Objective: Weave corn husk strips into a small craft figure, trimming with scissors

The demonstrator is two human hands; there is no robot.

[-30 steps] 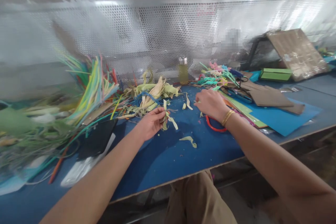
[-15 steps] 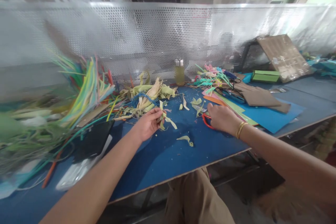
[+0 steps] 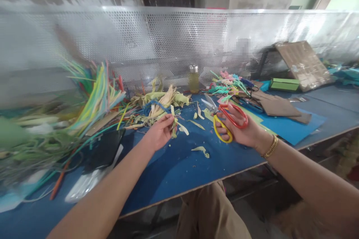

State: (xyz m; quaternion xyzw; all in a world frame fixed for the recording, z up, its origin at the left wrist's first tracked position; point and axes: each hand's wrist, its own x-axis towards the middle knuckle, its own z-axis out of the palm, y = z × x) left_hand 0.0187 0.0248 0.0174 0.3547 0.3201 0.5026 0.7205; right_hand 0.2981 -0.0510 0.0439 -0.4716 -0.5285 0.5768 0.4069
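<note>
My left hand [image 3: 159,133] pinches a small bundle of pale green husk strips [image 3: 176,124] just above the blue table [image 3: 179,168]. My right hand [image 3: 244,130] grips a pair of scissors [image 3: 224,117] with one red and one yellow handle loop; the blades point up and to the left, partly apart. The scissors sit a short way right of the husk strips, not touching them. A gold bangle is on my right wrist. Loose husk scraps [image 3: 201,150] lie on the table between my hands.
A heap of husks and blue cord [image 3: 159,102] lies behind my left hand. Coloured strips [image 3: 95,93] pile at the left beside a black sheet [image 3: 102,149]. A small bottle [image 3: 193,78] stands by the perforated metal screen [image 3: 179,41]. Paper, cardboard [image 3: 280,106] and a green box [image 3: 284,84] lie right.
My right hand reached to the scissors lying on the table, took hold of them and lifted them up toward the husk strips. My left hand stayed put with the strips.
</note>
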